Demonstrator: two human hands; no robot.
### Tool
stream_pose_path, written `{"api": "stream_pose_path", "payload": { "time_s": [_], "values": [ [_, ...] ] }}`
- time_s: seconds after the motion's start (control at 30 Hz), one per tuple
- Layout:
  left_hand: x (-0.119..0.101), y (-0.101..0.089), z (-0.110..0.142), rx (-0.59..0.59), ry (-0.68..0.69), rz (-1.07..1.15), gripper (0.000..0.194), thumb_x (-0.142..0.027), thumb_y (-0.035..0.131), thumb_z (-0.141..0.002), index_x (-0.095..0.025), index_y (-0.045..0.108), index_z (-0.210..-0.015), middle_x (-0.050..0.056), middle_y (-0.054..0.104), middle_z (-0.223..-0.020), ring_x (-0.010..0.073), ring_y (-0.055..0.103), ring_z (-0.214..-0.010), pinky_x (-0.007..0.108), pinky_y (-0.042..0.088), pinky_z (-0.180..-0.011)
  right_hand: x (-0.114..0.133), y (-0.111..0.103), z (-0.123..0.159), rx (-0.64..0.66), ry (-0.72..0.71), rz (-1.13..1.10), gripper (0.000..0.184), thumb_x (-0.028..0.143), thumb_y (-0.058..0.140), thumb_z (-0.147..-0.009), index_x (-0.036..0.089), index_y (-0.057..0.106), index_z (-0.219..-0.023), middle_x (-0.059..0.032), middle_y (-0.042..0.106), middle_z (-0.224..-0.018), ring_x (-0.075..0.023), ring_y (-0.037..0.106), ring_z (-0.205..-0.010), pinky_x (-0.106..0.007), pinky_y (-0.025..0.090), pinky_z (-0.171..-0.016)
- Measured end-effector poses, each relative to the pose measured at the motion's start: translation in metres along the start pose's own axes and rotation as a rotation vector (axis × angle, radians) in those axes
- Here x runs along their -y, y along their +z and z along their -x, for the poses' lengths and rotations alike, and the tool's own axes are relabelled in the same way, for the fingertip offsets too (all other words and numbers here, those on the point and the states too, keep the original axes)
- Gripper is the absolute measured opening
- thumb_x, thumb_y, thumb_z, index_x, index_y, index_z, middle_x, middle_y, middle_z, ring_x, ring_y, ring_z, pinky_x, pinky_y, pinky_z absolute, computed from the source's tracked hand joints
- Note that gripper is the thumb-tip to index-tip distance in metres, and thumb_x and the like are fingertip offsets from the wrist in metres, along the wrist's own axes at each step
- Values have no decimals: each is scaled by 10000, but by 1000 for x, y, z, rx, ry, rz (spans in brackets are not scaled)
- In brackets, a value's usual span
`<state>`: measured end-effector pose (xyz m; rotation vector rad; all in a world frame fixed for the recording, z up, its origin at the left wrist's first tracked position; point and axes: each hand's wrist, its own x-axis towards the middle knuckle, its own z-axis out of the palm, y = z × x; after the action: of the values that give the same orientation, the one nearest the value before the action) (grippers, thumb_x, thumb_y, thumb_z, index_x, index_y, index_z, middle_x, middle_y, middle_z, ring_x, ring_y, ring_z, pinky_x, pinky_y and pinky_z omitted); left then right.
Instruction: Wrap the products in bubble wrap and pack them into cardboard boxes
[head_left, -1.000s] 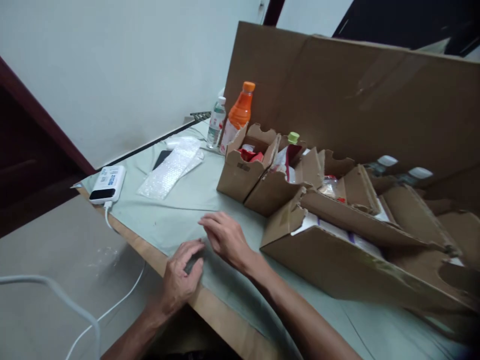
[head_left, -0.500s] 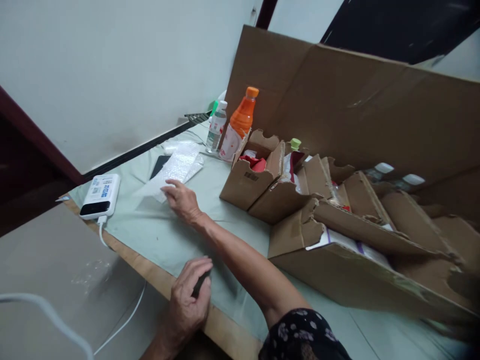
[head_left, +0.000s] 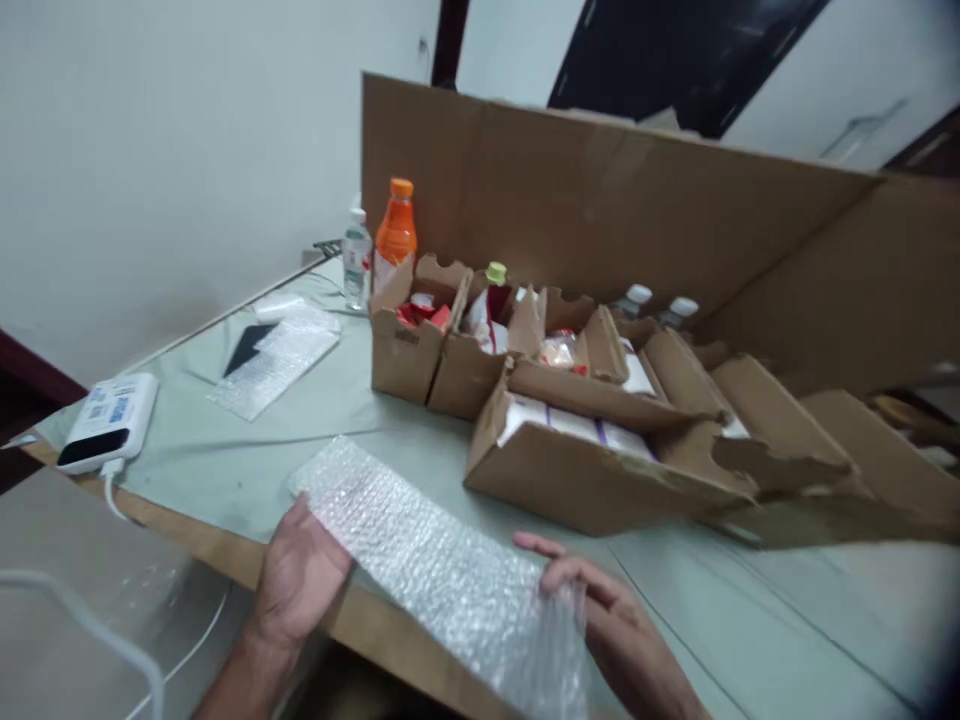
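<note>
A long sheet of bubble wrap (head_left: 435, 560) lies across the near edge of the table (head_left: 750, 620), which has a pale green cloth over it. My left hand (head_left: 300, 575) grips the sheet's left end, with the wrap lying over its thumb side. My right hand (head_left: 607, 620) holds the right end, fingers curled over the top of the wrap. Both hands sit at the table's front edge.
More bubble wrap (head_left: 274, 355) lies at the back left beside a black phone (head_left: 247, 345). A white power bank (head_left: 109, 420) with a cable sits at the left corner. Open cardboard boxes (head_left: 592, 470) with packets and bottles stand behind the sheet. An orange bottle (head_left: 394, 235) and a tall cardboard sheet (head_left: 600, 210) stand at the back.
My right hand reached left to the stack of bubble wrap and came back. A sheet from there now lies in front of me, held by both hands. The view has swung right.
</note>
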<state>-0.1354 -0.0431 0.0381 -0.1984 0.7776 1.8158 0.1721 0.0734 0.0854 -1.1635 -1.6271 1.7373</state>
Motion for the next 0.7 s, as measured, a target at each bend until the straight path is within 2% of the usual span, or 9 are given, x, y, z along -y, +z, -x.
{"api": "stream_pose_path", "payload": {
  "time_s": [0.03, 0.1, 0.17, 0.23, 0.33, 0.43, 0.53, 0.6, 0.7],
  "values": [
    [7, 4, 2, -71, 33, -83, 228, -304, 827, -714, -188, 731, -885, 81, 784, -1005, 267, 716, -1082, 389, 573, -986, -8, -11, 8, -85, 69, -76, 241, 469, 776, -813, 228, 777, -805, -116, 685, -1362, -287, 697, -1028, -378, 553, -798],
    [21, 12, 8, -157, 116, -254, 215, -136, 846, -636, -182, 700, -787, 29, 769, -894, 176, 724, -896, 277, 598, -851, -19, -26, 18, -203, 139, -252, 361, 573, 752, -800, 234, 770, -922, -126, 717, -1294, -296, 697, -1035, -397, 562, -817],
    [31, 19, 14, -153, 181, -389, 274, -144, 880, -601, -186, 704, -805, -2, 751, -876, 141, 700, -837, 234, 600, -771, -28, -34, 25, -246, 163, -384, 559, 712, 632, -839, 246, 720, -1135, -138, 720, -1272, -304, 704, -1054, -435, 567, -865],
    [38, 23, 17, -132, 207, -482, 327, -209, 914, -573, -193, 709, -827, -15, 736, -876, 147, 689, -842, 243, 609, -741, -36, -35, 31, -240, 168, -391, 688, 738, 599, -850, 259, 600, -1343, -143, 678, -1349, -297, 713, -1064, -458, 562, -919],
    [41, 21, 19, -190, 238, -580, 359, -251, 937, -514, -192, 688, -767, -28, 717, -819, 144, 670, -803, 231, 604, -684, -46, -32, 39, -226, 104, -112, 791, 554, 747, -808, 246, 470, -1481, -142, 625, -1421, -275, 701, -1080, -437, 554, -958],
    [38, 18, 20, -244, 320, -712, 390, -257, 933, -494, -190, 707, -805, -29, 725, -811, 120, 657, -770, 176, 573, -653, -49, -36, 42, -261, -44, 231, 589, 386, 686, -850, 193, 573, -1395, -120, 705, -1259, -253, 684, -1075, -408, 538, -981],
    [37, 19, 23, -194, 304, -864, 501, -279, 926, -499, -193, 718, -947, -21, 739, -843, 123, 662, -749, 190, 583, -654, -44, -58, 39, -290, -132, 402, 461, 337, 596, -890, 192, 638, -1326, -89, 740, -1162, -217, 699, -974, -367, 550, -923],
    [40, 24, 25, -143, 219, -938, 563, -327, 923, -488, -191, 692, -984, -16, 725, -818, 152, 659, -715, 249, 598, -605, -41, -77, 35, -281, -130, 495, 467, 316, 595, -877, 201, 646, -1326, -80, 750, -1149, -203, 700, -906, -344, 559, -854],
    [44, 32, 26, -146, 134, -1084, 658, -414, 909, -477, -178, 667, -1041, -21, 687, -728, 164, 631, -611, 276, 556, -522, -41, -100, 28, -290, -95, 625, 522, 292, 629, -829, 204, 634, -1343, -85, 757, -1172, -195, 679, -820, -343, 553, -794]
  ]
}}
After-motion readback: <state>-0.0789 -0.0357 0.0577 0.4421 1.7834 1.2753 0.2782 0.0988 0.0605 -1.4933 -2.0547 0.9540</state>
